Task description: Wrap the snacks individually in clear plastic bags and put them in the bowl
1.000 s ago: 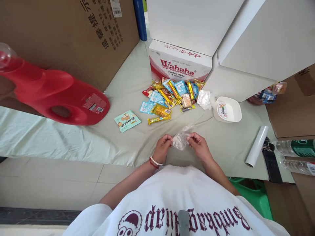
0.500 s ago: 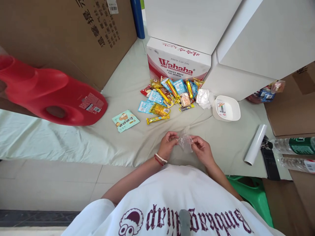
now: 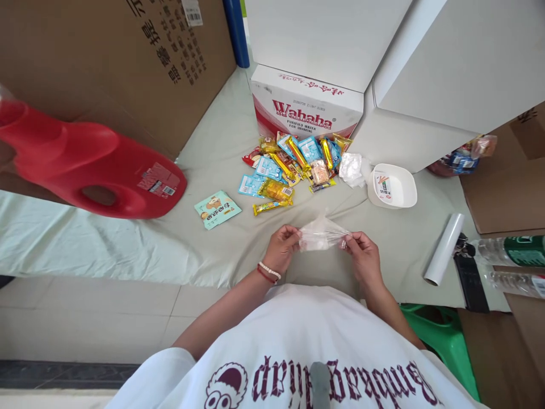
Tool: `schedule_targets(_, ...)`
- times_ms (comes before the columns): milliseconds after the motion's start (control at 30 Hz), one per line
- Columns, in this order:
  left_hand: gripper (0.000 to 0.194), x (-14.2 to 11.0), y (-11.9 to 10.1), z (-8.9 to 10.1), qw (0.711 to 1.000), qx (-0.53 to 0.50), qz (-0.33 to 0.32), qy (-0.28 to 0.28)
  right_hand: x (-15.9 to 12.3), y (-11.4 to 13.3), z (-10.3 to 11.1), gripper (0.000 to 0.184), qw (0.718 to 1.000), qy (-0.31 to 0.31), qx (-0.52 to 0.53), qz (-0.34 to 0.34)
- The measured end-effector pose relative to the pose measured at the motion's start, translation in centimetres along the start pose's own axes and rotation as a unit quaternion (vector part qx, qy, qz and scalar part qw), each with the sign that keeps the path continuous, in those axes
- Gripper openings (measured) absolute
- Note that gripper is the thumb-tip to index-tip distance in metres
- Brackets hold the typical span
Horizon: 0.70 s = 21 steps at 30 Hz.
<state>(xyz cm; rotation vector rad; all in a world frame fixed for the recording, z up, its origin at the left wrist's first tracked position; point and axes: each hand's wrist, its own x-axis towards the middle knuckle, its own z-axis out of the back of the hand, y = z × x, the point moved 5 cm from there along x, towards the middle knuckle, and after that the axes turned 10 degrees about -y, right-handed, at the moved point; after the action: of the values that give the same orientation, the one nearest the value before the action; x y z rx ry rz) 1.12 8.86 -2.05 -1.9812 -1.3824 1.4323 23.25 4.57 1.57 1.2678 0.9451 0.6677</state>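
**Clear film (image 3: pixel 322 234) held wide between two pinches**

Head view: the film hangs in front of the person's shirt (image 3: pixel 323 335), over the near part of the cloth (image 3: pixel 238 250). The left hand (image 3: pixel 280 250) has thumb and fingertips closed on its left edge; the right hand (image 3: pixel 366 258) has its own clamped on the right edge, where creases gather into a tight fan. A loose peak stands up at the top, between the hands. Whether it is a bag, a glove or a plain sheet, I cannot tell.

Beyond it lies the heap of snacks (image 3: pixel 276 167), with a green packet (image 3: pixel 218 209) apart to the left. A crumpled white wad (image 3: pixel 351 170) sits at the heap's right, just beside a white tub (image 3: pixel 402 201). Farther right lies a white roll (image 3: pixel 444 250).

As for handling, the film looks to weigh next to nothing — limp, thin, likely slippery and apt to cling to itself. A hard pull could well tear it. The edges seem the place to take hold: a light pinch at each side, thumb against fingertips — the bunched right edge probably offers the firmer grip.
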Motion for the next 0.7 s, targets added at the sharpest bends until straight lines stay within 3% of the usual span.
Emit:
schedule_targets(133, 0.04, -0.3, -0.7, 2.0, 0.999, -0.038, 0.002, -0.007, 0.1, -1.4, 1.4, 0.026, 0.994, -0.037, 0.067, -0.08)
schedule_targets(233, 0.035, -1.1, -1.5, 2.7, 0.991, 0.067, -0.114, -0.021, -0.4, -1.7, 1.5, 0.027, 0.99, -0.029, 0.085, -0.112)
schedule_targets(300, 0.032, -2.2, -2.1, 1.8, 0.962, 0.163, -0.216, 0.026, -0.8, -1.4, 1.3, 0.028, 0.987, -0.029, 0.085, -0.134)
schedule_targets(333, 0.038, -2.9, -2.1, 1.0, 0.941, 0.208, -0.258, 0.065, -1.0, -1.2, 1.2, 0.029, 0.985, -0.03, 0.084, -0.146)
schedule_targets(400, 0.068, -4.0, -1.8, -1.0, 0.898, 0.28, -0.312, 0.136, -1.4, -0.5, 0.6, 0.03, 0.983, -0.029, 0.086, -0.162)
schedule_targets(467, 0.101, -4.4, -1.2, -2.7, 0.871, 0.323, -0.334, 0.16, -1.8, 0.4, 0.0, 0.031, 0.982, -0.015, 0.088, -0.169)
schedule_targets(533, 0.101, -3.6, -0.8, -3.6, 0.885, 0.312, -0.318, 0.133, -2.1, 1.4, -0.5, 0.032, 0.98, 0.01, 0.084, -0.178)
schedule_targets(633, 0.053, -1.2, -0.5, -3.4, 0.945, 0.222, -0.227, 0.083, -2.2, 2.5, -0.3, 0.034, 0.982, 0.036, 0.059, -0.174)
schedule_targets(700, 0.035, 0.3, -0.7, -2.8, 0.967, 0.176, -0.165, 0.076, -1.9, 2.9, 0.5, 0.033, 0.988, 0.041, 0.019, -0.148)
